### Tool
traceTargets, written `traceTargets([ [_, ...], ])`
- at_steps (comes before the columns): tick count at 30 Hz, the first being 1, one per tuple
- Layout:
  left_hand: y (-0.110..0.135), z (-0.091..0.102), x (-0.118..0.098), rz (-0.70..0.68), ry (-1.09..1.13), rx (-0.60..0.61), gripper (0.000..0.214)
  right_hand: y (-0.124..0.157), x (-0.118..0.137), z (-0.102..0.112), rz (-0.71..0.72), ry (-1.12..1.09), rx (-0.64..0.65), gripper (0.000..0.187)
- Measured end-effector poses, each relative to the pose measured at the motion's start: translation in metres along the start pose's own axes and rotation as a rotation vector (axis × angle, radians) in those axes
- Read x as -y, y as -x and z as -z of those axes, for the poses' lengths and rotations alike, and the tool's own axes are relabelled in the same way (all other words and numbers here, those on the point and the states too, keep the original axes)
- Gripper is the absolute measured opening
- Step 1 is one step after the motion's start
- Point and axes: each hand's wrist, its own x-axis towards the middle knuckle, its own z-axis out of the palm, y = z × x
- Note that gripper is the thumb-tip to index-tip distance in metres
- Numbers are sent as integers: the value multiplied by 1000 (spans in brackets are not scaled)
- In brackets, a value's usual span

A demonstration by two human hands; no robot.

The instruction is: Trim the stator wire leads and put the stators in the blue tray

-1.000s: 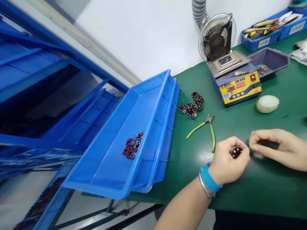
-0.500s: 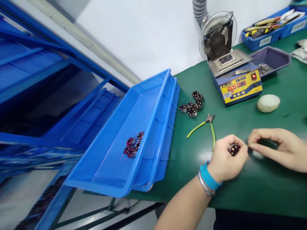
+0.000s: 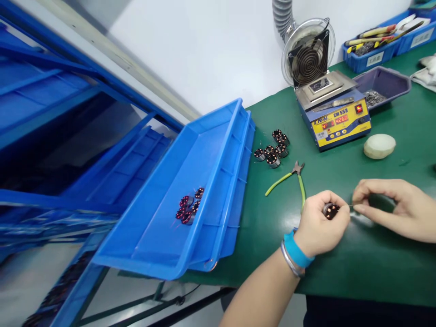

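My left hand (image 3: 323, 222) is closed around a small motor stator (image 3: 331, 210) with copper windings on a dark core. Thumb and forefinger of my right hand (image 3: 391, 206) are pinched on a thin wire (image 3: 350, 206) that runs across from the stator. Just beyond the left hand lie cutting pliers (image 3: 298, 169) with green handles, jaws pointing away. Several more wound stators (image 3: 273, 160) stand grouped on the green table (image 3: 272, 254) behind the pliers.
Stacked blue trays (image 3: 163, 254) stand on the left, the top one holding several stators (image 3: 186, 210). A yellow-fronted solder pot (image 3: 340, 129) with a fan is at the back. Near it are a pale oval block (image 3: 379, 146), a dark bin (image 3: 391, 86) and a blue tool box (image 3: 374, 59).
My hands have drawn slightly apart, showing a little more wire between them. The stator is tilted a bit differently in my left hand.
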Motion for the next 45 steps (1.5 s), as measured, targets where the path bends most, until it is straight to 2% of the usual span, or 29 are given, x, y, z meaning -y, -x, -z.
traceTargets([
  [2, -3, 3, -1, 146, 150, 83, 17, 0, 0, 2, 321, 311, -112, 11],
  [3, -4, 4, -1, 185, 194, 111, 17, -1, 0, 2, 447, 422, -130, 12],
  [5, -6, 5, -1, 218, 228, 131, 17, -2, -1, 2, 552, 520, -96, 14],
  [7, -6, 5, -2, 211, 229, 114, 17, -4, -1, 5, 509, 495, -68, 14],
  [12, -6, 3, -1, 140, 304, 93, 24, -6, 2, 18, 257, 272, -138, 8],
  [13, -6, 3, 0, 128, 337, 110, 30, -6, 3, 18, 239, 222, -122, 5],
  [15, -6, 3, 2, 115, 385, 149, 43, -4, 7, 15, 247, 164, -62, 10],
  [18, -7, 2, 4, 140, 422, 177, 53, -3, 12, 9, 253, 136, 13, 8],
  [21, -7, 0, 5, 171, 464, 184, 56, -3, 12, 13, 140, 34, 103, 27],
  [23, -7, 0, 4, 176, 468, 195, 56, -4, 10, 19, 65, -21, 93, 33],
  [27, -5, -1, 3, 181, 413, 233, 57, -7, 10, 15, 122, 11, -91, 18],
  [30, -4, -4, 4, 205, 387, 262, 57, -7, 15, 4, 168, 23, -43, 17],
  [32, -3, -6, 5, 210, 400, 214, 56, -6, 16, 3, 147, 26, 18, 24],
  [35, -5, -6, 5, 183, 440, 91, 55, -5, 12, 12, 99, 40, 81, 27],
  [38, -7, -3, 5, 156, 498, 52, 63, -5, 6, 21, 60, 40, 49, 29],
  [42, -11, 0, 9, 208, 605, 172, 80, -5, 3, 15, 84, -19, -86, 15],
  [45, -13, -1, 15, 281, 605, 302, 105, -3, 6, 0, 28, -160, 13, 25],
])
